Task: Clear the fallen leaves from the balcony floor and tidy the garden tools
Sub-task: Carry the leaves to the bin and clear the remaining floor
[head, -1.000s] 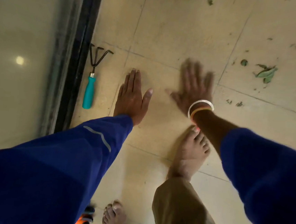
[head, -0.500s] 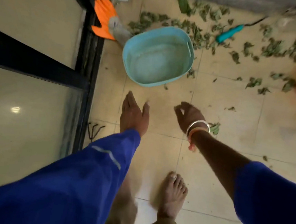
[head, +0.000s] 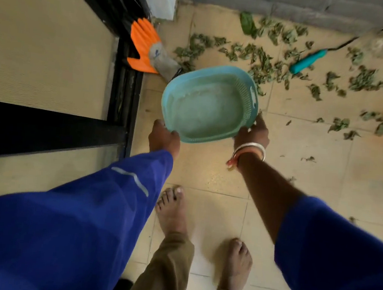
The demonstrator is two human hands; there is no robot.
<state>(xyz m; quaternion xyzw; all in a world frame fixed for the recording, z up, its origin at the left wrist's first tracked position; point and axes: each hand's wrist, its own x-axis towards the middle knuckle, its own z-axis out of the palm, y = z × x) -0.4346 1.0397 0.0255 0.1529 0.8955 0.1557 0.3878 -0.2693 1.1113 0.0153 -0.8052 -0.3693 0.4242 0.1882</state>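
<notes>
Hands: both clamped on the basin's near edge, well apart, one at each corner.
Left hand (head: 164, 138): at the near-left corner, thumb lying over the rim; the fingers go under it out of sight.
Right hand (head: 253, 133): curled round the near-right corner, fingers reaching up along the side wall.
Basin (head: 208, 109): one, teal plastic, a rounded rectangle with a slotted handle in its far-right rim and a pale, scuffed bottom. It sits just ahead of the person, beside the door track. I cannot tell whether its base rests on the floor or is just off it.
Leaves (head: 259, 58): green, curled and torn, too many to count, strewn over the floor beyond and to the right of the basin, thickest along the far wall. A few lie just beside the basin's far rim.
Garden tool (head: 308, 61): one, teal handle with a dark shaft, lying among the leaves, well apart from the basin.
Glove (head: 144, 44): one that I can see, orange with a grey cuff, lying against the door track, its cuff near the basin's far-left rim.
Bangles (head: 250, 150): a few on the right wrist, white and orange.
Sleeves: two, blue; the left (head: 85, 216) reaches the wrist, the right (head: 339, 252) is pushed up the forearm.
Feet: two, bare, on the beige tiled floor (head: 299, 178).
</notes>
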